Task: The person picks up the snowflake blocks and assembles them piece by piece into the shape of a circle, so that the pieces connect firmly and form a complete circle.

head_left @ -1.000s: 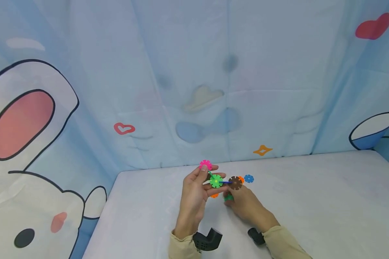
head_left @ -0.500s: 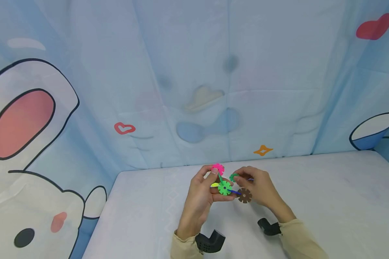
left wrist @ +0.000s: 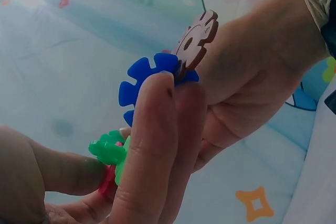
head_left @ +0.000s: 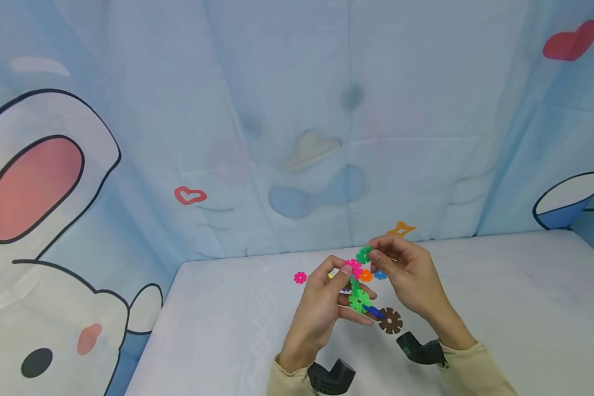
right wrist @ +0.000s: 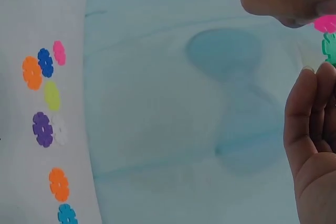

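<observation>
My left hand (head_left: pixel 322 305) pinches a pink notched disc (head_left: pixel 353 268) between thumb and fingers. From it hangs a linked chain: a darker green disc (head_left: pixel 355 286) seen edge-on, a light green disc (head_left: pixel 359 301), a blue disc (head_left: pixel 373 312) and a brown disc (head_left: pixel 390 320) at the low end. In the left wrist view the blue disc (left wrist: pixel 137 85) stands behind my fingertips, slotted to the brown disc (left wrist: pixel 195 45). My right hand (head_left: pixel 408 272) pinches another green disc (head_left: pixel 363 254) by its edge, right at the pink disc's upper rim.
Loose notched discs lie on the white table (head_left: pixel 218 324) behind the hands: pink (head_left: pixel 300 278), orange (head_left: pixel 366 275) and blue (head_left: pixel 380 274). The right wrist view also shows purple (right wrist: pixel 42 129), yellow-green (right wrist: pixel 52 96) and white (right wrist: pixel 60 129) discs. A printed curtain (head_left: pixel 416 137) stands behind the table.
My right hand has risen from low by the table with the green disc, bringing it to the pink disc. My left hand has shifted right, and the chain now slants down toward the brown disc.
</observation>
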`<act>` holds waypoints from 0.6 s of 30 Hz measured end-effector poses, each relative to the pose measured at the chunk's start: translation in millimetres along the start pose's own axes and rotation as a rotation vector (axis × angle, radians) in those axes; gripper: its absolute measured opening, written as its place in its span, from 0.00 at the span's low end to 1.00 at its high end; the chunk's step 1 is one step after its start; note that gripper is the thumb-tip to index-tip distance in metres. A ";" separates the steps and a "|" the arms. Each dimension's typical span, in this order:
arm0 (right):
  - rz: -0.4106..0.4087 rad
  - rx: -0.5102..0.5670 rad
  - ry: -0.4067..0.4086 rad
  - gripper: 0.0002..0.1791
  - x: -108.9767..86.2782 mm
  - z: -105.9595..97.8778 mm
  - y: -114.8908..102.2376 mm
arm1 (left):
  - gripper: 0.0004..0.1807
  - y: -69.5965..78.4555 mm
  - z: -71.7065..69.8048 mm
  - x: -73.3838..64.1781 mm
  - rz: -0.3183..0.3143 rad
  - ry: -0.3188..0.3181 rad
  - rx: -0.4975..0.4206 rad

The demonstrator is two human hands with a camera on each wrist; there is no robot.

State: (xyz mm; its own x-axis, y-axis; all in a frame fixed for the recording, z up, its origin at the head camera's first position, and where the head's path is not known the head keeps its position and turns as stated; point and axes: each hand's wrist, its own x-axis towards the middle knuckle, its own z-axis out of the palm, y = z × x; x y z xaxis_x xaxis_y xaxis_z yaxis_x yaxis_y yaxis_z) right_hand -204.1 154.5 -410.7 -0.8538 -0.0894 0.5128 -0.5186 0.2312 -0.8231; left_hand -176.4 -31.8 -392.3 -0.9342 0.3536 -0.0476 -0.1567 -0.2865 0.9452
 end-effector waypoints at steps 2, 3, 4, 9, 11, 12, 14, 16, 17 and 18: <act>-0.016 -0.005 -0.001 0.05 -0.6 -0.6 -2.3 | 0.07 0.2 0.7 -0.2 0.002 -0.001 0.005; -0.024 -0.010 -0.002 0.05 -0.8 -1.2 -3.2 | 0.07 0.3 0.9 -0.2 0.003 -0.002 0.006; -0.030 -0.016 -0.005 0.05 -0.9 -1.9 -4.1 | 0.07 0.5 1.1 -0.2 0.003 -0.003 0.007; -0.075 -0.066 -0.032 0.07 -0.1 -6.7 -6.9 | 0.10 1.8 1.9 -0.2 0.002 -0.008 0.016; -0.111 -0.082 -0.038 0.09 0.4 -8.1 -7.4 | 0.11 2.2 2.1 -0.6 -0.005 -0.010 0.027; -0.136 -0.084 -0.038 0.11 0.6 -8.6 -7.6 | 0.11 2.3 2.1 -0.8 -0.011 -0.013 0.035; -0.190 -0.079 -0.042 0.15 1.1 -8.5 -7.7 | 0.11 2.2 2.1 -1.3 -0.022 -0.023 0.050; -0.232 -0.063 -0.044 0.17 1.0 -6.9 -7.7 | 0.11 2.1 1.9 -1.8 -0.029 -0.029 0.064; -0.246 -0.052 -0.047 0.18 0.9 -5.8 -7.6 | 0.11 2.1 1.7 -2.1 -0.033 -0.031 0.071; -0.254 -0.042 -0.052 0.18 0.8 -4.6 -7.5 | 0.11 2.1 1.4 -2.3 -0.034 -0.030 0.076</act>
State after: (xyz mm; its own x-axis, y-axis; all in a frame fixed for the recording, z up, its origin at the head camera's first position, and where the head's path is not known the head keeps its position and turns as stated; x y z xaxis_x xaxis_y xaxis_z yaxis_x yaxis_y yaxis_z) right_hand -200.7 157.1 -402.9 -0.6979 -0.1992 0.6880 -0.7156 0.2347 -0.6579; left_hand -174.1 -32.0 -389.7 -0.9186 0.3887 -0.0719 -0.1625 -0.2054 0.9651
